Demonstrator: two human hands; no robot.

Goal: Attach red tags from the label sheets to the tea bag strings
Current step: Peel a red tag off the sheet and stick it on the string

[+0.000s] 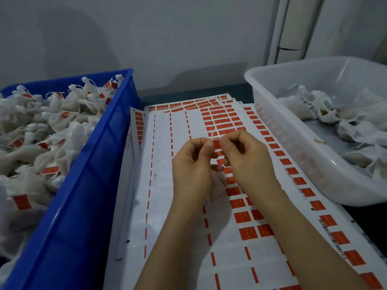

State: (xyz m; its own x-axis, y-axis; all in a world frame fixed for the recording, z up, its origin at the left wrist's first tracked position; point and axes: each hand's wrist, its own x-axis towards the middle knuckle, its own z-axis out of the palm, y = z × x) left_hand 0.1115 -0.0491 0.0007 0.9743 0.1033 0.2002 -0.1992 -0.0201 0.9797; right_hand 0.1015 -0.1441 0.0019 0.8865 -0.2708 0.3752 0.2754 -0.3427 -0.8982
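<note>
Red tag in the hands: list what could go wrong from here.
1. The left hand and right hand pinch the red tag, and only short string ends poke out above it. The string may slip out before the tag sticks.
2. The tea bag, mostly hidden beneath the hands, could tug the string and leave the tag crooked.

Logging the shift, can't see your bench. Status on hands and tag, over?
Left hand and right hand both pinching one red tag above the label sheets. Tea bag string poking up at the tag. Nothing blocking the hands.
</note>
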